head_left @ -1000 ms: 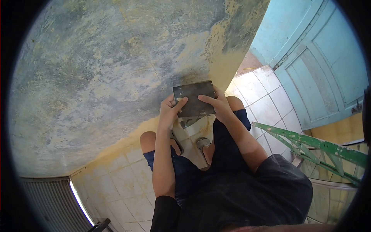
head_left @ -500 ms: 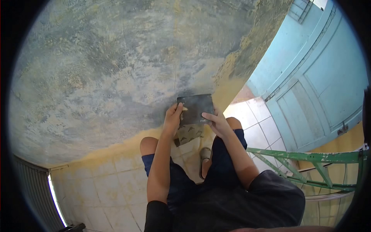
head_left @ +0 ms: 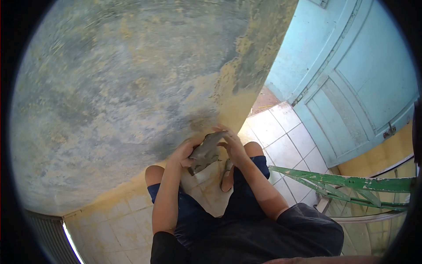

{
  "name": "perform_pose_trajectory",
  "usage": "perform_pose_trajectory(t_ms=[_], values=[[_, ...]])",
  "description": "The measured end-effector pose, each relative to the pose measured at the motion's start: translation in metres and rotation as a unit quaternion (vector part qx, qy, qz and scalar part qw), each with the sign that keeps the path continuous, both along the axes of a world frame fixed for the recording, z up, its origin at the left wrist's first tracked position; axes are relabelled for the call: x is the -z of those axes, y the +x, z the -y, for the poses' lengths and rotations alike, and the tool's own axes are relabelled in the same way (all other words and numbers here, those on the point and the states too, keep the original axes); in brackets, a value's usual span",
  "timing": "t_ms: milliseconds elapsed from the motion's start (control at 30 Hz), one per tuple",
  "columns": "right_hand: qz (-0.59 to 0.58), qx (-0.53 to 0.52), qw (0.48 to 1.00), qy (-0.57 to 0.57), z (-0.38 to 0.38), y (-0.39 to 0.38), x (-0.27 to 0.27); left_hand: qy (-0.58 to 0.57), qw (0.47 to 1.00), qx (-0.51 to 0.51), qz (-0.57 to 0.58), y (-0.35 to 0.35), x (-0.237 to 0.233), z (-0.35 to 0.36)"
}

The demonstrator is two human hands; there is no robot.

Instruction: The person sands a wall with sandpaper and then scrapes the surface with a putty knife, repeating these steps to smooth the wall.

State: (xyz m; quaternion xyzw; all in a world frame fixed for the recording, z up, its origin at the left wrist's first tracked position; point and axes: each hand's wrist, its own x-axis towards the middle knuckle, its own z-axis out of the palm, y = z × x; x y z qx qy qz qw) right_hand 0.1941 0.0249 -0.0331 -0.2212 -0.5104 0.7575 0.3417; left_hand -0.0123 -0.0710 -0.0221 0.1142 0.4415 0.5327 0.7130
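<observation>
A thin grey-brown sheet (head_left: 206,149), which looks like sandpaper, is held low in front of the wall, between my knees. My left hand (head_left: 184,152) grips its left side, with the fingers partly hidden behind it. At its upper right edge, my right hand (head_left: 231,143) has the thumb and fingers around the sheet. The sheet is tilted and looks bent. Dark marks show along its lower part, where a dark corner also sticks out.
The patchy grey and yellow wall (head_left: 118,97) rises close in front of me. To the right are a light-blue door (head_left: 365,88), white floor tiles (head_left: 268,132) and a chipped green metal frame (head_left: 351,182). A corrugated panel (head_left: 48,237) stands at lower left.
The sheet was held flat with its dark face up; now it is tilted, bent and shows a greyer face. My right hand has moved up to its upper edge. The view has shifted.
</observation>
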Motion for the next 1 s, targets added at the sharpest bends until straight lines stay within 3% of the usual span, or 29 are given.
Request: perform_pose_trajectory(t_ms=[33,100,200,233,300,333,400,433,500,600,633,700,733,800,833,900,1000], values=[[0.034,0.004,0.999,0.016,0.003,0.001,-0.002,0.002,1.000,0.007,0.003,-0.009,0.015,-0.011],[0.078,0.037,0.996,0.011,0.007,0.005,-0.002,0.117,0.945,0.194,0.235,-0.022,0.040,-0.028],[0.093,0.024,0.992,0.087,0.001,0.020,-0.004,0.069,0.959,0.179,0.209,-0.001,0.050,-0.032],[0.092,0.028,0.992,0.081,0.004,0.022,-0.010,0.062,0.959,0.182,0.209,0.004,0.055,-0.033],[0.075,0.050,0.996,0.020,0.011,0.025,-0.018,0.110,0.921,0.280,0.250,0.017,0.063,-0.033],[0.075,0.056,0.996,0.015,0.011,0.025,-0.017,0.104,0.920,0.284,0.251,0.032,0.046,-0.025],[0.116,0.053,0.990,0.064,0.014,0.024,-0.014,0.071,0.994,0.082,0.017,0.062,-0.006,-0.002],[0.146,0.053,0.986,0.055,0.015,0.023,-0.013,0.067,0.994,0.088,0.018,0.057,0.003,-0.002],[0.169,0.054,0.980,0.087,0.019,0.021,-0.023,0.105,0.992,-0.011,0.063,0.040,0.023,-0.006],[0.176,0.052,0.976,0.120,0.021,0.020,-0.036,0.057,0.993,-0.046,0.088,0.010,0.020,0.001],[0.232,0.013,0.958,0.166,0.019,0.021,-0.045,0.058,0.993,-0.044,0.092,-0.001,0.015,0.002],[0.272,-0.050,0.917,0.288,0.003,0.022,-0.044,0.043,0.999,0.023,0.002,-0.015,0.001,0.007],[0.276,-0.051,0.916,0.287,-0.004,0.021,-0.051,0.042,0.999,0.023,0.006,-0.014,-0.014,0.014],[0.334,-0.160,0.858,0.355,-0.017,0.015,-0.073,0.080,0.990,0.036,-0.112,-0.010,-0.041,0.028],[0.329,-0.168,0.853,0.369,-0.024,0.011,-0.076,0.080,0.990,0.036,-0.113,-0.009,-0.036,0.031],[0.329,-0.180,0.850,0.371,-0.037,0.004,-0.081,0.166,0.932,0.033,-0.321,-0.005,-0.022,0.035],[0.335,-0.201,0.860,0.328,-0.051,-0.002,-0.073,0.134,0.922,-0.023,-0.362,0.005,-0.015,0.026]])
